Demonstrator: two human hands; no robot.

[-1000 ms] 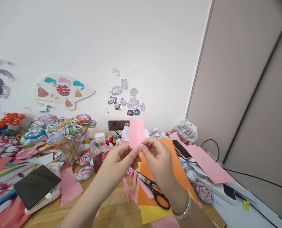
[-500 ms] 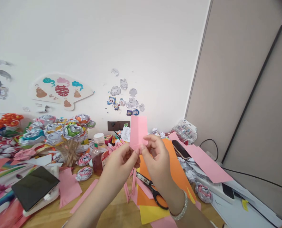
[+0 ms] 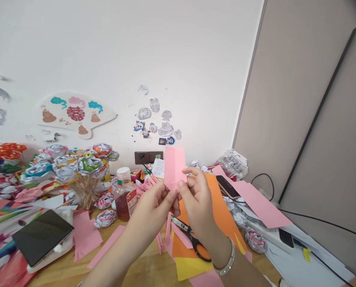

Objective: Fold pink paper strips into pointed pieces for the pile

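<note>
A small sheet of pink paper [image 3: 174,165], creased lengthwise and folded at its lower corners, stands upright between my two hands. My left hand [image 3: 161,199] pinches its lower left corner between thumb and fingers. At the lower right, my right hand [image 3: 197,195] grips the same paper, its thumb pressed on the front and a fingertip at the right edge. Below my hands, black-handled scissors [image 3: 192,239] lie on orange paper [image 3: 218,207]. Narrow folded pink strips [image 3: 168,229] rest on the table beside the scissors.
A wooden table [image 3: 142,265] carries a tablet [image 3: 43,235], a bottle [image 3: 123,199] and a bunch of paper flowers [image 3: 89,167] at the left. To the right are a phone [image 3: 227,186], pink sheets [image 3: 264,203], a power strip [image 3: 267,231] and a cable [image 3: 324,225]. A white wall stands behind.
My right thumb and fingers have shifted slightly on the pink paper, which looks a little flatter. The whole view has moved slightly. Both hands keep their hold.
</note>
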